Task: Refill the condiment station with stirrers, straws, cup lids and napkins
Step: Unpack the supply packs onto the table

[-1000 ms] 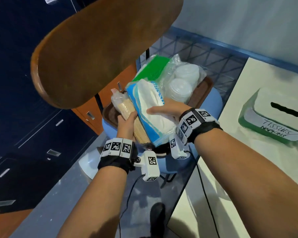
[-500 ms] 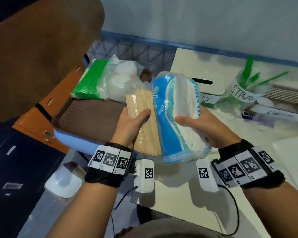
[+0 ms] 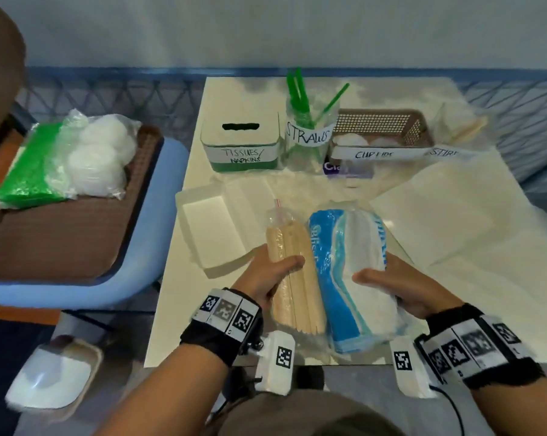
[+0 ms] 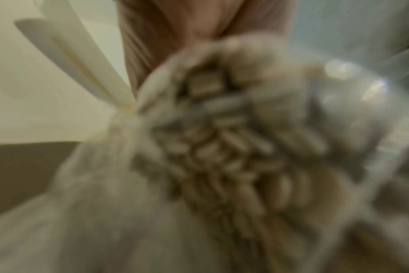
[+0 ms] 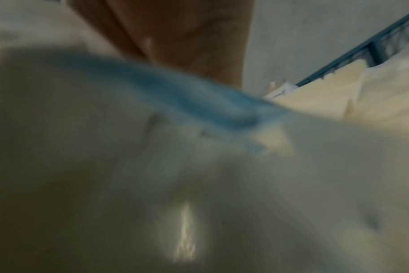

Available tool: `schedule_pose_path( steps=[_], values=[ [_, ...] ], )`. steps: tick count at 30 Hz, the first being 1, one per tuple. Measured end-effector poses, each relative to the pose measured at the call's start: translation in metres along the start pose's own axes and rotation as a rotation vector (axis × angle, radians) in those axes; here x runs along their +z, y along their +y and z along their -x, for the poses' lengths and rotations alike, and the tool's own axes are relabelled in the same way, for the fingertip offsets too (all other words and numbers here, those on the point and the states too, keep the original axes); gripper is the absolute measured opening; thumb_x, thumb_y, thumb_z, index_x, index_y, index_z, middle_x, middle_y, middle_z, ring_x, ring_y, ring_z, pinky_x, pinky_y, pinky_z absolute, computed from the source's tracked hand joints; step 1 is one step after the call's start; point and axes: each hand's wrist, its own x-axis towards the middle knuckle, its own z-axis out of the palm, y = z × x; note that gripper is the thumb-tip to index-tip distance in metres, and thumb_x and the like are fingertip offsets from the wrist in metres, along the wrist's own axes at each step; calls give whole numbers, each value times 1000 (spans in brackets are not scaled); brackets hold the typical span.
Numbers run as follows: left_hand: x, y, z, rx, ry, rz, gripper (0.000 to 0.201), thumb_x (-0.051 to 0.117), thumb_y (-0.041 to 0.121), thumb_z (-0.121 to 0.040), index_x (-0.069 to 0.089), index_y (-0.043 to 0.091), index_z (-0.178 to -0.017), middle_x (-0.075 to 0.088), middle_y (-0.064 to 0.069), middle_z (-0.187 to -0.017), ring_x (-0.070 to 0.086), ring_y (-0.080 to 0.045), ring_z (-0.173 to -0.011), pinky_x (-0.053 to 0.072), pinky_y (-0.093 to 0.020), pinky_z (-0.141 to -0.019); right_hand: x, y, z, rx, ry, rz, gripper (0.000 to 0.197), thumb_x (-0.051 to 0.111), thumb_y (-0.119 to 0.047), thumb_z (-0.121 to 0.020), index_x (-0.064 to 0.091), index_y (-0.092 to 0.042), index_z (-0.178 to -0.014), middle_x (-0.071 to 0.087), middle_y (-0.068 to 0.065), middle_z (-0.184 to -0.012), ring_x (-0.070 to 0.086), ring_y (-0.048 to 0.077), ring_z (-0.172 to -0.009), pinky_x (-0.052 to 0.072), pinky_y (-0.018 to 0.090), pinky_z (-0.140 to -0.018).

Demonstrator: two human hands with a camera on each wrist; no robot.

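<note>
Left hand (image 3: 267,275) wraps the stirrer bag (image 3: 292,272), right hand (image 3: 401,287) clutches the napkin pack (image 3: 347,272), both side by side just in front of the napkin box (image 3: 240,146). Stirrers: stiff, light, slippery plastic, best gripped mid-bundle. Napkins: soft, squashy, hold across the middle.

Two hands showed, the left (image 3: 265,275) and right (image 3: 401,287), each holding one pack. Behind them stood one tissue box (image 3: 240,143), one straw jar (image 3: 308,136) and one basket (image 3: 382,125), four green straws in the jar.
</note>
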Motion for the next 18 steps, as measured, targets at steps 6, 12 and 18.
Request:
schedule_pose_path(
  steps=[6, 12, 18],
  values=[
    [26, -10, -10, 35, -24, -77, 44, 64, 8, -83, 50, 14, -125, 66, -9, -112, 65, -25, -101, 53, -40, -84, -26, 28, -16, 65, 6, -7, 65, 73, -10, -77, 42, -14, -134, 65, 7, -117, 63, 22, -106, 51, 33, -89],
    [22, -11, -15, 68, 38, -83, 39, 62, 4, -85, 52, 14, -121, 66, -11, -111, 64, -27, -102, 52, -41, -86, -22, 27, -33, 65, 98, 4, 67, 83, -31, -67, 46, -13, -120, 64, 0, -105, 63, 15, -94, 55, 32, -80],
    [13, -14, -26, 81, 184, -214, 65, 77, 44, -66, 55, 18, -121, 69, -5, -109, 66, -25, -100, 51, -48, -92, -26, 45, -62, 31, 163, 102, 115, 84, -62, -36, 41, -18, -133, 60, 5, -124, 60, 23, -109, 50, 45, -95]
  ],
)
